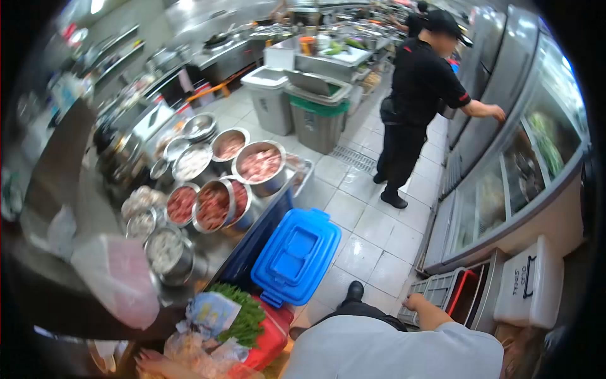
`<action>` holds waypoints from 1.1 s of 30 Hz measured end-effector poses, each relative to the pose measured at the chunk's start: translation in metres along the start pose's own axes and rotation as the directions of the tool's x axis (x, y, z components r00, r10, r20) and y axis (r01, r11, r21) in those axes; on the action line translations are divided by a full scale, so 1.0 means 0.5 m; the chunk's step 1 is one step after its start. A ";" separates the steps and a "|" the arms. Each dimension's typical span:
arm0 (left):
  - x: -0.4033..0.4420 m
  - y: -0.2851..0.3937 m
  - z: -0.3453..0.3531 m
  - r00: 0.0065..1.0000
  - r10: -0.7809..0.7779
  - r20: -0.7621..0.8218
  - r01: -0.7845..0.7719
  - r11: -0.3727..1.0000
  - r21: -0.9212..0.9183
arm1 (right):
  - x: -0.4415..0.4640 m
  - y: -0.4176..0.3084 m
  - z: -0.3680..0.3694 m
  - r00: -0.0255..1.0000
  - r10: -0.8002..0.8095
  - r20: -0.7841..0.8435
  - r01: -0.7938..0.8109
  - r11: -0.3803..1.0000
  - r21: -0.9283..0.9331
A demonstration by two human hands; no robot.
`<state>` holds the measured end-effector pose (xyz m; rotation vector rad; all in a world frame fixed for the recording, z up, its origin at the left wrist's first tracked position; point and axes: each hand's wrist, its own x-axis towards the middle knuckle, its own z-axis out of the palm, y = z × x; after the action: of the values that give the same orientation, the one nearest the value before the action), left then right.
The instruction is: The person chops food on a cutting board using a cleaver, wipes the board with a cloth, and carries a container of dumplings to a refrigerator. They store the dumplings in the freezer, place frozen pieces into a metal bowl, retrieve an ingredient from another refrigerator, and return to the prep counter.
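Observation:
My left hand (153, 362) is at the bottom left, its fingers stretched out beside clear plastic bags (201, 351). Green leafy vegetables (243, 322) lie there with a blue-and-white package (213, 313), by a red container (275, 333). On the right, my right hand (415, 302) appears closed, over the near side of a grey slatted crate (431, 289). Whether it grips the crate or anything else is hidden. A blue lidded box (297, 252) stands between my hands, farther forward.
Metal bowls of raw meat (260, 165) crowd the left counter. A person in black (416, 88) reaches towards the glass-door fridge (505, 170). Grey bins (319, 120) stand ahead on the tiled floor (353, 215). A white lidded box (529, 284) is at right.

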<state>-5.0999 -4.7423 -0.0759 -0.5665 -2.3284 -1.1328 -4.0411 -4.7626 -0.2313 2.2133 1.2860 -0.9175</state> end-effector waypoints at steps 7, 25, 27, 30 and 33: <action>-0.641 0.943 -0.033 0.948 0.284 0.141 -0.080 0.644 -0.761 | 0.172 0.210 0.051 0.971 0.102 0.217 -0.064 0.982 -0.177; -1.090 1.413 0.308 0.114 0.575 0.810 -0.106 0.818 -0.566 | 0.601 0.355 -0.503 0.980 0.143 0.141 -0.135 0.989 -0.063; -1.117 1.506 0.423 0.080 0.637 0.767 -0.147 0.768 -0.623 | 0.593 0.334 -0.634 0.983 0.147 0.110 -0.148 0.989 -0.003; -1.177 1.704 0.598 -0.002 0.740 0.673 -0.147 0.665 -0.732 | 0.704 0.391 -0.639 0.976 0.211 0.060 -0.217 0.970 0.106; -1.241 1.993 0.716 -0.081 0.830 0.552 0.017 0.555 -0.831 | 0.737 0.393 -0.672 0.941 0.334 -0.057 -0.303 0.904 0.302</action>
<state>-4.1399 -3.9794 -0.0287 -3.1018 -1.8668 -1.2412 -3.6274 -4.4228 -0.2574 2.6317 0.8300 -0.9125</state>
